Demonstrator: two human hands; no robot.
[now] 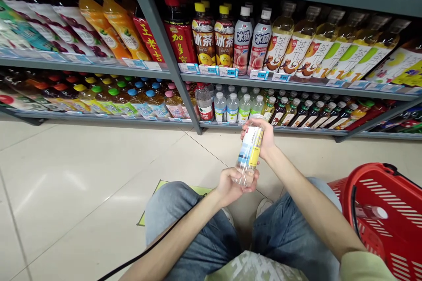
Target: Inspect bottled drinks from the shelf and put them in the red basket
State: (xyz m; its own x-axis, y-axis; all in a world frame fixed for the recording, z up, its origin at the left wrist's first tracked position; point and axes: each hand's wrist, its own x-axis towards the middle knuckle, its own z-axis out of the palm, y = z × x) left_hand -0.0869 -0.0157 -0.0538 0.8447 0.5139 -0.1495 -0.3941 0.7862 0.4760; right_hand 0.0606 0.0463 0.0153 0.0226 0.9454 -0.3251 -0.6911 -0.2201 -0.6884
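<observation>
Both my hands hold one clear drink bottle (248,151) in front of my knees, tilted with its cap end pointing away from me. Its label is white, blue and yellow, and the liquid inside looks colourless. My left hand (232,186) is wrapped round the bottom of the bottle. Up near the cap, my right hand (266,137) grips the neck end, and its fingers partly cover the cap. Beyond the bottle, small white-capped bottles (232,107) stand on the lowest shelf.
A red shopping basket (354,184) stands on the floor at my right, with a clear bottle (371,211) in it. Grey shelving (184,96) full of drinks crosses the view ahead. A black cable (148,248) runs along my left arm. Pale tiles (82,184) cover the floor.
</observation>
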